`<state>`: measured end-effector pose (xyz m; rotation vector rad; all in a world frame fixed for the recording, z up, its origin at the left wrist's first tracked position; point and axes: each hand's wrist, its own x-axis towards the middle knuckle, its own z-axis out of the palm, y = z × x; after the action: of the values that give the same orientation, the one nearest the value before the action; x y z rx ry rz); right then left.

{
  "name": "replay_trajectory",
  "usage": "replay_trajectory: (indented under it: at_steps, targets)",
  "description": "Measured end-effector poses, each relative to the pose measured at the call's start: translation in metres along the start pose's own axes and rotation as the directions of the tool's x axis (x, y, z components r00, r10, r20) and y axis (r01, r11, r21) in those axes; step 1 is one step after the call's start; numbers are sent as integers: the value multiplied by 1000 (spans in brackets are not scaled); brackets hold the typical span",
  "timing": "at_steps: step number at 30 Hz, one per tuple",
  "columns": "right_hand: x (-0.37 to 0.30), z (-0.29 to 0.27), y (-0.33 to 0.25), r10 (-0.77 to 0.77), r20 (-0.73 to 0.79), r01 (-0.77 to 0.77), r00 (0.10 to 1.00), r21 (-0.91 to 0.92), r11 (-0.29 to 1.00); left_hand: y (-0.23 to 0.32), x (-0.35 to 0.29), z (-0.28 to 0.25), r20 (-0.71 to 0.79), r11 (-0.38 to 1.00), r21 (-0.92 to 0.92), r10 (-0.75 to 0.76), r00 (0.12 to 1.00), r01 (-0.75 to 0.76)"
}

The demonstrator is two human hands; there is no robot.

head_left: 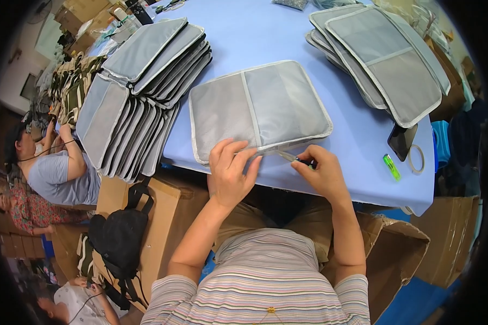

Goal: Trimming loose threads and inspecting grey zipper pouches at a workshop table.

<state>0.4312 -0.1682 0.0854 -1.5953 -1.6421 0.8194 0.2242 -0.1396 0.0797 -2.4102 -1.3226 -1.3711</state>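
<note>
In front of me a grey fabric panel with light piping and a seam down its middle lies on the blue table. My left hand pinches its near edge, fingers on top and thumb close to the piping. My right hand grips a small pair of thread snips with dark handles. The snips' metal tips point left, close beside the panel's near edge, near my left thumb. Whether the blades touch a thread there is too small to tell.
Stacks of similar panels stand at left and at right. A phone, a green lighter and a tape roll lie near the right edge. Cardboard boxes and a black bag flank me; other people sit at left.
</note>
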Motion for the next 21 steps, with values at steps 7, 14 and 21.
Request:
replay_trajectory:
  at_steps: [7,14,21]
  targets:
    - [-5,-17,35,24,-308,39,951,194,980,-5,16,6,130,983,-177,-34,991,57]
    - [-12,-28,66,171,-594,153,786,454,877,14,23,2,337,957,-285,40,940,61]
    - [-21,-25,75,237,-612,205,754,562,801,21,33,35,371,983,-181,87,924,-20]
